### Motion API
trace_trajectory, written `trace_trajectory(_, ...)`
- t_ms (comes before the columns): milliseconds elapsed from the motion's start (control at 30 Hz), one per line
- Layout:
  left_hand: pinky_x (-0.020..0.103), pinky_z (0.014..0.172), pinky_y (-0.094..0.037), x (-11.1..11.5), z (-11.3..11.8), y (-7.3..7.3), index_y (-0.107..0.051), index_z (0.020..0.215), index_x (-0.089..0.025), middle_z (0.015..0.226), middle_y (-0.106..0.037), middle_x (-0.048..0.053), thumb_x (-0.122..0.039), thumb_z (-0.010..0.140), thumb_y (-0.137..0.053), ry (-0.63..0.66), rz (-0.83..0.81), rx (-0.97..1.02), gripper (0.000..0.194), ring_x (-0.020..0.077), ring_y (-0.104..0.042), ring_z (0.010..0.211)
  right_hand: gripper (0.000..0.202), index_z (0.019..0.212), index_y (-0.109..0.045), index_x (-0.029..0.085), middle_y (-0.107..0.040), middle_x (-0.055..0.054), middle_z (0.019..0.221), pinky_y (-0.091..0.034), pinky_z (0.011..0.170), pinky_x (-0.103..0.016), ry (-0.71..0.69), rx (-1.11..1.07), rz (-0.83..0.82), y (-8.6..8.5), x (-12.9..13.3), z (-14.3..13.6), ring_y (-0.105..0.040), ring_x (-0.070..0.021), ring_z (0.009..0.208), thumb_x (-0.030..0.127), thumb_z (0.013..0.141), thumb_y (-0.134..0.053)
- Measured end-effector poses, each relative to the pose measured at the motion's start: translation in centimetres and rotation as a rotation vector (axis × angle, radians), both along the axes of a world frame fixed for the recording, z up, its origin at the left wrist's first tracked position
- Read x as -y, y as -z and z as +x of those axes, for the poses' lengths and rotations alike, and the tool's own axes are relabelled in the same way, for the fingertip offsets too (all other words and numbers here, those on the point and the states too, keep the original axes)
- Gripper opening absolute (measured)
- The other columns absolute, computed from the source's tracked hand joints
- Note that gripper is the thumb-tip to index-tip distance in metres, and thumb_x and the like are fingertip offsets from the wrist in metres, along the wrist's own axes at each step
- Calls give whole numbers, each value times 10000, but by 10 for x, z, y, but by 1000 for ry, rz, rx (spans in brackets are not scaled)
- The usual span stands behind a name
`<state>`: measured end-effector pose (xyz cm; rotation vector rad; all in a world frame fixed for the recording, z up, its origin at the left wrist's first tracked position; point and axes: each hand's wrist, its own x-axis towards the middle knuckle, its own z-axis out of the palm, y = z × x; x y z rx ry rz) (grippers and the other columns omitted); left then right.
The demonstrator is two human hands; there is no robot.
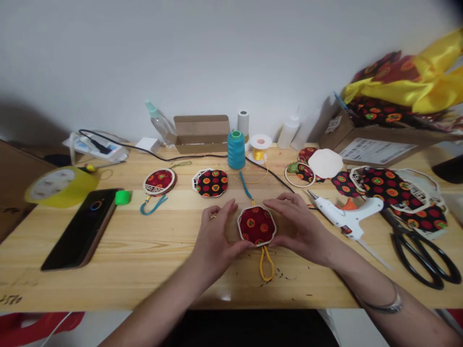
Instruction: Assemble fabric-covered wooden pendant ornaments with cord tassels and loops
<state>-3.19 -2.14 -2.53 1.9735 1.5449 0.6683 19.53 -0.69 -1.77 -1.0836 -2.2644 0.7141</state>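
Pinching with the nearer right hand [302,226], by the rim, the red fabric pendant [256,225] at nine o'clock; touching by thumb alone with the half-open left hand [215,236], from three. Stretching lengthwise, blue strand [245,184] just before twelve, yellow loop [266,279] just before six.

backed on the far side by a plain, pale grey wall [202,53]. darkens at the far left into soft shadow [21,115]. lit gently, rather dimly, with a small glint [224,297] close to the near edge of a light wooden table [152,246]. runs up to the wall, grained left to right, with dark handwriting [10,300] at the near left. falls away below to a whitish surface [104,325], possibly floor.
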Motion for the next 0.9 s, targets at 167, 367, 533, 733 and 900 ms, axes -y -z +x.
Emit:
trace_trajectory(167,445,966,-358,1,-2,2,-330,1335,-214,1211,-569,73,-417,611,-747,48,-8,-42,860,269,-396,1124,654,1313,-386,232,-500,-65,1267,-309,1027,-437,-1,37,-4,-2,1,-1,-351,-235,1178,357,739,-673)
trace_trajectory(367,449,963,-353,3,-2,1,-306,1348,-225,1222,-571,64,-380,642,-735,77,-12,-53,842,266,-396,1104,655,1323,-381,252,-511,-79,1257,-338,998,-474,-7,39,-18,-1,1,-1,-381,-251,1169,358,743,-667)
trace_trajectory(533,451,950,-357,2,0,-1,-322,1339,-226,1197,-595,57,-330,676,-716,81,-4,-50,777,265,-406,1091,673,1327,-382,259,-532,-86,1234,-348,986,-492,1,48,-38,0,0,-2,-403,-261,1149,343,731,-682)
trace_trajectory(733,444,945,-358,2,-1,-1,-324,1334,-226,1191,-605,54,-353,686,-707,77,7,-56,763,258,-401,1082,655,1322,-385,240,-526,-83,1239,-341,996,-475,-19,31,-41,1,0,-1,-393,-252,1154,341,742,-671)
trace_trajectory(900,428,944,-365,3,-1,0,-324,1332,-216,1198,-601,53,-355,693,-702,73,21,-53,756,250,-396,1089,661,1331,-370,244,-525,-81,1238,-341,995,-476,-14,42,-43,1,1,-1,-392,-249,1153,319,747,-671)
